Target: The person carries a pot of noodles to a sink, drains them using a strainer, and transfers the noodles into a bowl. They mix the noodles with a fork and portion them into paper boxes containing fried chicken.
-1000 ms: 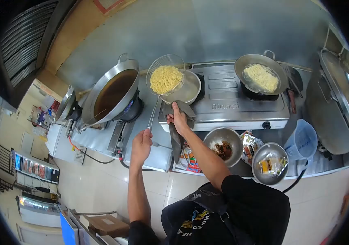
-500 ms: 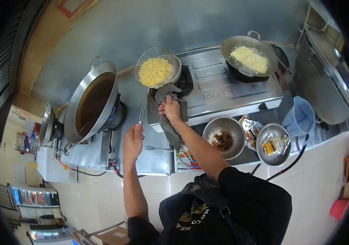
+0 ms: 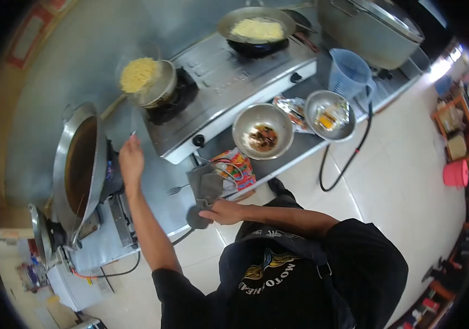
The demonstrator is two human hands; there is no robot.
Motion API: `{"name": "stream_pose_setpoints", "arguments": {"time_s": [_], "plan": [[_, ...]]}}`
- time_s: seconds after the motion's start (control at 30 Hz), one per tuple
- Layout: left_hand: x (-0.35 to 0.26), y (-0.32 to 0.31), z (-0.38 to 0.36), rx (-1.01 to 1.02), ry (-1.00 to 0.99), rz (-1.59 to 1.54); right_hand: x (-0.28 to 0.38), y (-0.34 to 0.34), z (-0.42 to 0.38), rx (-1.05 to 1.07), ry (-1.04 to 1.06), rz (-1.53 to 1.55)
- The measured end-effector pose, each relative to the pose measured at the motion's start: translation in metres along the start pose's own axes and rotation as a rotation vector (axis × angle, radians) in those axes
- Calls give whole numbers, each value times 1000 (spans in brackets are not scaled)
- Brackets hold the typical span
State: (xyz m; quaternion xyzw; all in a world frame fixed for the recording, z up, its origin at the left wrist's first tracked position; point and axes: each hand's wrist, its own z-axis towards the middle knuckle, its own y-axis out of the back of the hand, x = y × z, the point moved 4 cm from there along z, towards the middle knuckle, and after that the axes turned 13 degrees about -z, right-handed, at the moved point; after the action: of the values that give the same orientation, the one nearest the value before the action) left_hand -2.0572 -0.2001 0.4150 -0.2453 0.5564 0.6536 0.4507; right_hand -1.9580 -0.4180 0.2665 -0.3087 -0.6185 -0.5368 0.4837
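Note:
My left hand is closed around the handle of a wire strainer, which is blurred. Cooked yellow noodles lie in the strainer, at the left edge of a small pot on the gas stove. Down by the counter's front edge, my right hand grips a grey cloth that hangs bunched from the fingers. A fork lies on the counter to the left of the cloth, and a red noodle packet to its right.
A large wok of brown liquid stands at left. On the stove's far burner a wok holds a pale noodle block. A seasoning bowl, a bowl of packets and a plastic jug line the front edge.
My right hand has drawn the grey cloth away from the pot, down towards my body. My left hand keeps the strainer by the pot. The view has turned and shifted.

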Motion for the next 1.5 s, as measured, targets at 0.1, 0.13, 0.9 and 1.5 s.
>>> {"name": "stream_pose_setpoints", "arguments": {"time_s": [0.1,0.13,0.9,1.5], "plan": [[-15,18,-43,42,-70,47,-29,5,-22,127,-318,115],[-24,23,-59,81,-80,58,-47,0,-18,109,-292,132],[-68,-48,-217,245,-58,498,-78,87,-105,644,-209,69],[-39,-101,-248,122,-284,586,-107,174,-187,83,-534,453]]}}
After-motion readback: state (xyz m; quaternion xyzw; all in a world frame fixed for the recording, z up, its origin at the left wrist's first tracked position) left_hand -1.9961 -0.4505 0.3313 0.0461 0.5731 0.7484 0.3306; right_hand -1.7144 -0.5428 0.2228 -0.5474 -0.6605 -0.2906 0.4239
